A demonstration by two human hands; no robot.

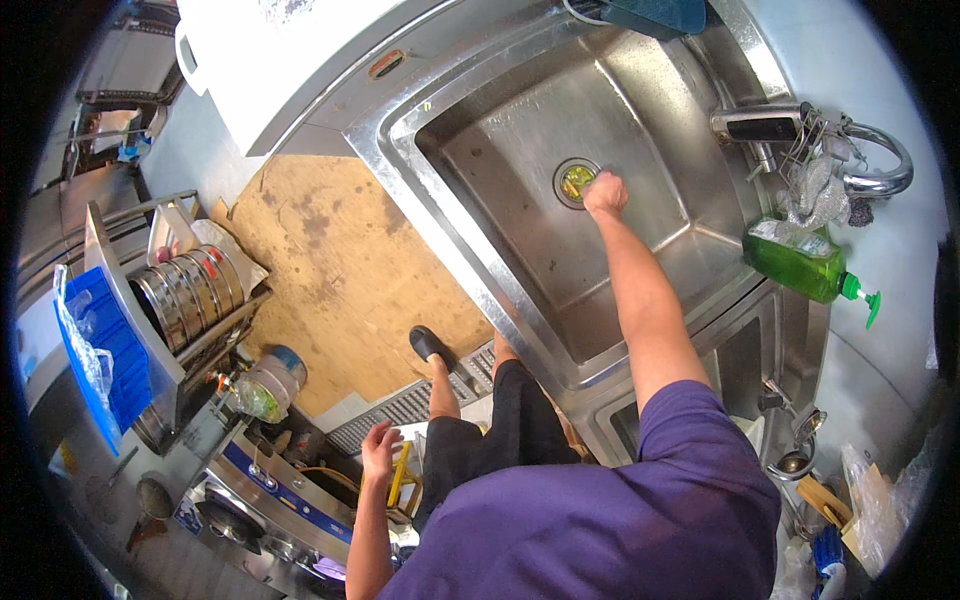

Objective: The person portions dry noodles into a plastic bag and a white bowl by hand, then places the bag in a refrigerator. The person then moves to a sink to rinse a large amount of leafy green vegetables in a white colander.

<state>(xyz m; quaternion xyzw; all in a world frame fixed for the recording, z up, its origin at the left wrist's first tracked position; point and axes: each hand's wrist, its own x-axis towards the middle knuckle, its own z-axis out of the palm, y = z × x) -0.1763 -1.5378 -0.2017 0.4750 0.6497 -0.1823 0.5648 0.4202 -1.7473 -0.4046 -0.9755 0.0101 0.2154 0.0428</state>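
Observation:
Bent over a deep stainless steel sink (510, 202), I reach in with my right hand (606, 193), its fingers curled at the edge of the round drain strainer (576, 182). Green and orange food scraps lie in the strainer. Whether the fingers grip its rim is hidden by the hand. My left hand (381, 448) hangs beside my body over the floor side, fingers loosely apart and holding nothing. A chrome faucet (881, 161) with a metal mesh scrubber (814, 191) hung near it stands at the sink's back. Beside it is a green pump bottle (802, 259).
A second sink basin (750, 360) adjoins on the right. A blue-grey plastic container (656, 15) sits at the sink's far edge. Leftward are a rack with round steel tins (191, 292), a blue tray (112, 352), a bucket (277, 375) and a stove (277, 495).

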